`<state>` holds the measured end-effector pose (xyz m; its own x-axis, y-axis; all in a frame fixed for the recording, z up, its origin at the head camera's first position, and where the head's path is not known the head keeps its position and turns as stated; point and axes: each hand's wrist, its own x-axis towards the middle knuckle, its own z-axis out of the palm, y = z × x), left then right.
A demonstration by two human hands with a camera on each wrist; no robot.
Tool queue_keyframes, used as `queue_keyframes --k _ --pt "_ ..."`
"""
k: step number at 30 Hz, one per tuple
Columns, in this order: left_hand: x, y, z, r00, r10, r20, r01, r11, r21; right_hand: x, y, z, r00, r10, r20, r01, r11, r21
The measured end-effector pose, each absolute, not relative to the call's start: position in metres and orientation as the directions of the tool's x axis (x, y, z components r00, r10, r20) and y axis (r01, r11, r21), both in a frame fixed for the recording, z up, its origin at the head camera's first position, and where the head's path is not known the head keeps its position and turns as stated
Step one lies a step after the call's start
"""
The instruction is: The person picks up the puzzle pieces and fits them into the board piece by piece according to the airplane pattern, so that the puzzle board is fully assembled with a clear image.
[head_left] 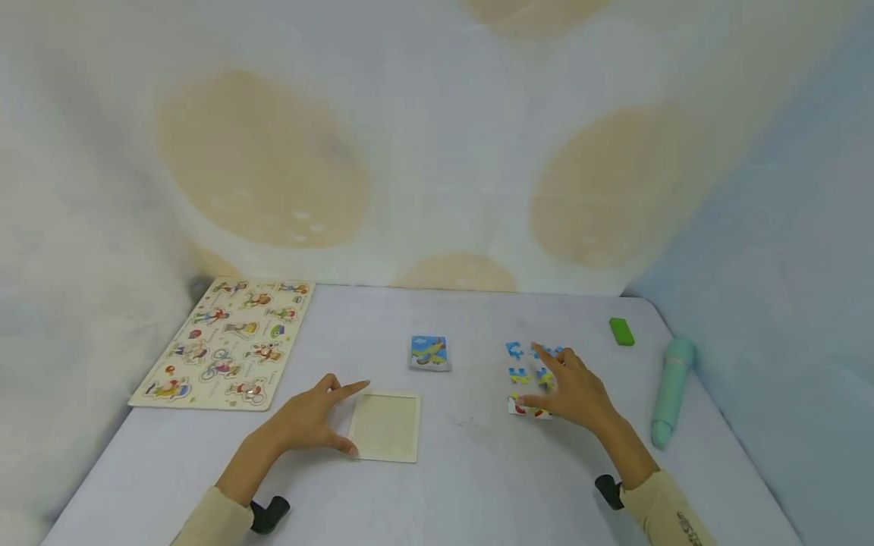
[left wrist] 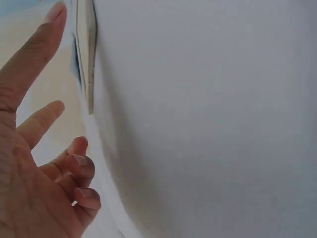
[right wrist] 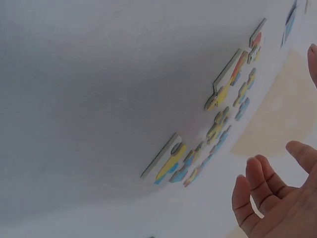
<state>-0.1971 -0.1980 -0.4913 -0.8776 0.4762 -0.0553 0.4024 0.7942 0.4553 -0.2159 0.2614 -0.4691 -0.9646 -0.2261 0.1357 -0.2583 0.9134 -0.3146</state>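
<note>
A shallow square puzzle frame (head_left: 385, 427) lies on the table in front of me, its inside bare. My left hand (head_left: 309, 419) is at its left side, thumb and index finger spread near the two left corners. The left wrist view shows the frame's edge (left wrist: 88, 54) close to the thumb; whether they touch, I cannot tell. To the right, several loose jigsaw pieces (head_left: 519, 375) in blue, yellow, white and red lie in rows. Over them hovers my right hand (head_left: 573, 390), thumb and index finger apart, hiding some pieces. The right wrist view shows the pieces (right wrist: 224, 94) beyond its fingertips.
A small square picture (head_left: 429, 353) with a yellow plane lies behind the frame. At the left is a large illustrated puzzle board (head_left: 239, 345). On the right are a green block (head_left: 621, 331) and a mint-green cylinder (head_left: 672, 390). Cloth walls enclose the back and sides.
</note>
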Motion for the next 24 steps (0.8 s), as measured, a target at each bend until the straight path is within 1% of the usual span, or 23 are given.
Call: queue_keyframes --k 4,10,18,24 --pt "-0.194 -0.204 -0.497 -0.881 0.459 -0.110 0.352 0.794 0.496 -0.214 0.262 -0.470 -0.969 -0.218 0.116 -0.244 0.913 -0.327" --pt "-0.196 -0.206 -0.502 -0.882 0.454 -0.124 0.330 0.785 0.525 -0.210 0.264 -0.474 -0.970 -0.206 0.126 -0.236 0.917 -0.321" --pt "-0.197 -0.200 -0.507 -0.888 0.443 -0.124 0.323 0.793 0.517 -0.209 0.262 -0.482 -0.982 -0.170 0.081 -0.188 0.924 -0.334" --pt "-0.198 -0.196 -0.509 -0.899 0.421 -0.121 0.309 0.805 0.506 -0.209 0.261 -0.486 -0.980 -0.175 0.099 -0.199 0.918 -0.344"
